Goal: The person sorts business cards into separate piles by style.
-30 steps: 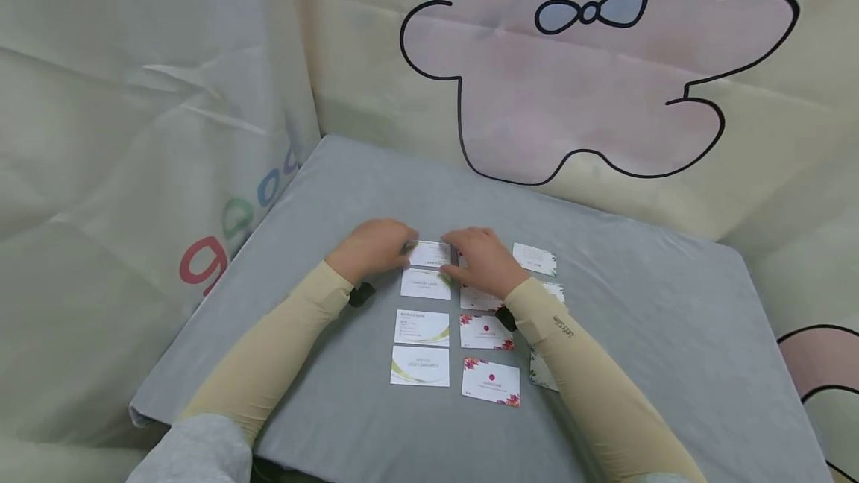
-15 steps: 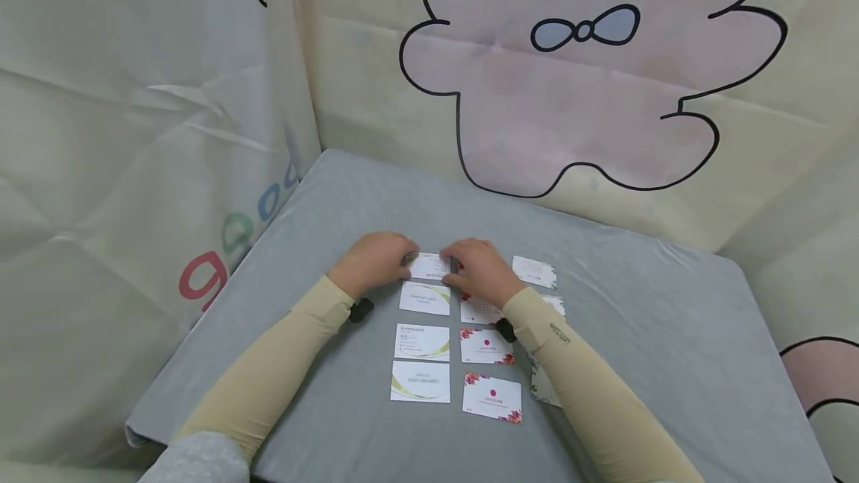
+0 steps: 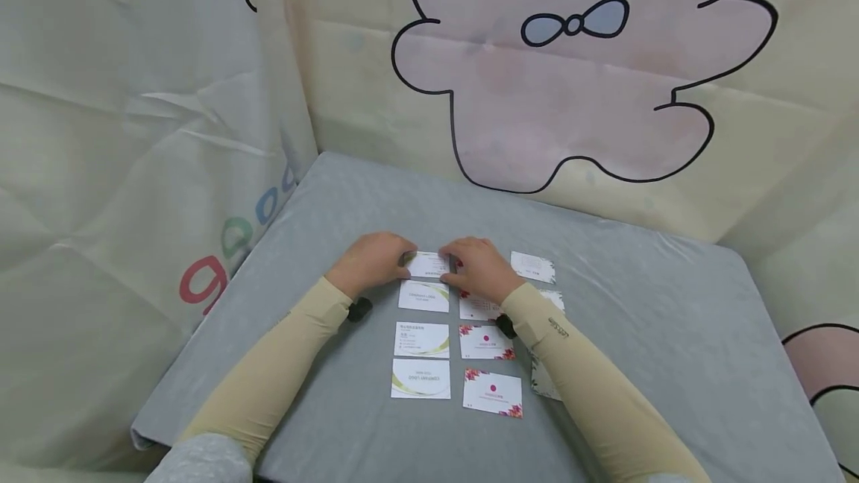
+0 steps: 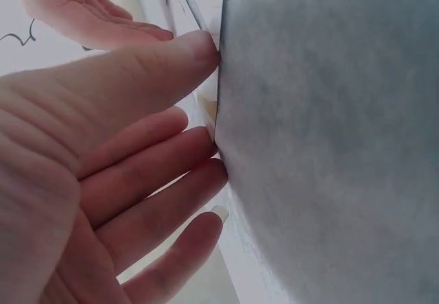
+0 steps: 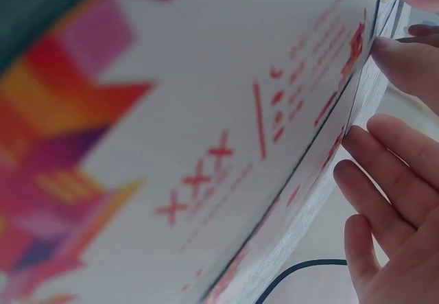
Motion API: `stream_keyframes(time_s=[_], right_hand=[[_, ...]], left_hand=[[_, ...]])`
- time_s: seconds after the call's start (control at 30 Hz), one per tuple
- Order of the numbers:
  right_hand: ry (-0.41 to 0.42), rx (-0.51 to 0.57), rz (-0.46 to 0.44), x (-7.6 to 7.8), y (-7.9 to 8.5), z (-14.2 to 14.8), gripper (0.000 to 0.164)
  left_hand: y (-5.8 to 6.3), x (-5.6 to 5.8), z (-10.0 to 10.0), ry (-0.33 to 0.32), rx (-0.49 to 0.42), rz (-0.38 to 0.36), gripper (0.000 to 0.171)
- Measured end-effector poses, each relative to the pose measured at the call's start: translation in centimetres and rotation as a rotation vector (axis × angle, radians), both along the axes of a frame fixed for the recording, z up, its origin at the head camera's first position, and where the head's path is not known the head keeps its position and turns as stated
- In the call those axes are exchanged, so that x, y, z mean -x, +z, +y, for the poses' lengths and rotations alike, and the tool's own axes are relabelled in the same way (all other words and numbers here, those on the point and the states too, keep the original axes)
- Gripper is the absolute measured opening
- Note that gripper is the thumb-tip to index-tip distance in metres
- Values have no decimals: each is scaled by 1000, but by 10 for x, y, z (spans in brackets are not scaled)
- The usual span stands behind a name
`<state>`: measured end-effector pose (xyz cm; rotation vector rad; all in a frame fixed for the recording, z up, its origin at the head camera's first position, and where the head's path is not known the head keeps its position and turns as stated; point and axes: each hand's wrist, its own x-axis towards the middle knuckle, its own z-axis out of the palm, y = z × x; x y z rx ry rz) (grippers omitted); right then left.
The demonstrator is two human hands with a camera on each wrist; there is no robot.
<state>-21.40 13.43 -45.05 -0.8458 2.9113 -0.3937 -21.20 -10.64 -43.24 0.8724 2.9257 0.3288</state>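
Note:
A white business card [image 3: 429, 265] with a pale yellow curve lies at the top of the left column on the grey cloth. My left hand [image 3: 371, 263] has its thumb and fingertips at the card's left edge. From the opposite side, my right hand [image 3: 483, 268] touches the right edge with thumb and forefinger, covering most of a red-flowered card behind it. Nearly straight, spread fingers [image 4: 151, 180] rest against the surface in the left wrist view. The right wrist view shows a red-flowered card [image 5: 199, 64] close up, with relaxed right fingers [image 5: 381, 197] past its edge.
Below the top card lie a matching card [image 3: 424, 297] and two more [image 3: 421, 340]. Red-flowered cards [image 3: 493, 392] form the middle column. Leaf-bordered cards [image 3: 532, 267] stand right, partly under the right sleeve [image 3: 590, 379]. Printed curtains [image 3: 570, 118] enclose the cloth-covered table [image 3: 671, 334].
The head view has shifted slightly. Both hands stay at the top card's sides, and the right fingertips have come in close against its edge.

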Motion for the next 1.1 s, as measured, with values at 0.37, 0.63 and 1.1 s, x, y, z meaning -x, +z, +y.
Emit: stream_keyframes(time_s=[0.37,0.63,1.1], right_hand=[[18,15,-37,15,14,-2,56],[-175,171,-157,39,11,11,57],[-265,214,-191,45,2,20,55]], left_hand=[[8,17,-8,25,-56,-73,42],[8,64,12,-22,-31,-74,41],[-4,81,27,-41,19,-69,33]])
